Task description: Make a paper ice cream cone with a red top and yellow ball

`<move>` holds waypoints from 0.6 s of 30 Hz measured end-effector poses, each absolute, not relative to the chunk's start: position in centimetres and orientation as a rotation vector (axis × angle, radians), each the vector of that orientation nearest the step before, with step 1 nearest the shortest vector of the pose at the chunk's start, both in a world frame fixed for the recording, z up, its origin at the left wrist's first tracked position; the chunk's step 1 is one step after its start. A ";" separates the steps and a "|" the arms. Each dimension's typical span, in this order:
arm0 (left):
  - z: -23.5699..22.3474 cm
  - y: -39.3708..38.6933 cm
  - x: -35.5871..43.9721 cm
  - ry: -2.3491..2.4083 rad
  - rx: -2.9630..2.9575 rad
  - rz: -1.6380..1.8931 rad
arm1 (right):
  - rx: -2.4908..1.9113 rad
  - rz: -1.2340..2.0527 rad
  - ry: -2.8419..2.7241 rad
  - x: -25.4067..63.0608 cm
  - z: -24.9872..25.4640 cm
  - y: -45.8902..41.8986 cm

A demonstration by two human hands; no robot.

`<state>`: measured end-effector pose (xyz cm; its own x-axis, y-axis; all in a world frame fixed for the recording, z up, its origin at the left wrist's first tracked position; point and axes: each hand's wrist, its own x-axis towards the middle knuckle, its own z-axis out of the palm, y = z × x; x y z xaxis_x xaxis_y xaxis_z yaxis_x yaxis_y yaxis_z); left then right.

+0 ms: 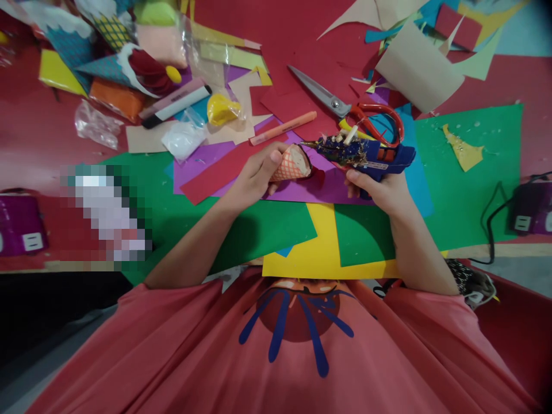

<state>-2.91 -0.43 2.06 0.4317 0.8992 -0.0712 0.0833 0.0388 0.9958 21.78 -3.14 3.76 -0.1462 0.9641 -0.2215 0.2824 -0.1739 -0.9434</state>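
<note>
My left hand (261, 171) is wrapped round a small paper cone (285, 167) with an orange grid pattern, its wide end turned right. Dark red material (317, 179) shows beside that end; whether it is joined to the cone I cannot tell. In my right hand (379, 188) is a blue hot glue gun (390, 160), its front crusted with dried glue and scraps. The nozzle points left and lies close to the cone's rim; whether they touch is unclear. Purple sheet (254, 192) lies under both hands.
Red-handled scissors (334, 103) lie open beyond the glue gun. An orange pen (284, 127), a marker (181, 103) and bagged clay (222, 109) are at left. Decorated cones (107, 69) lie far left. A beige paper roll (420, 66) stands among scraps at right, near a black cable (489, 230).
</note>
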 end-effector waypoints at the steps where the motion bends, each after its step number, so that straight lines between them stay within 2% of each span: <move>1: 2.0 -0.4 -2.9 0.947 1.408 0.794 | -1.477 1.349 -1.438 21.8 3.8 -3.1; 5: 1.9 -0.1 -3.2 0.983 1.466 0.787 | -1.459 1.327 -1.379 21.8 3.5 -3.1; 10: 2.5 0.5 -3.9 1.172 1.823 0.729 | -1.413 1.283 -1.367 22.2 2.9 -2.9; 15: 4.1 0.6 -5.2 1.327 2.184 0.507 | -1.424 1.280 -1.320 22.4 3.1 -2.8; 18: 5.6 2.5 -6.3 1.444 2.209 0.559 | -1.430 1.289 -1.305 22.3 3.1 -2.8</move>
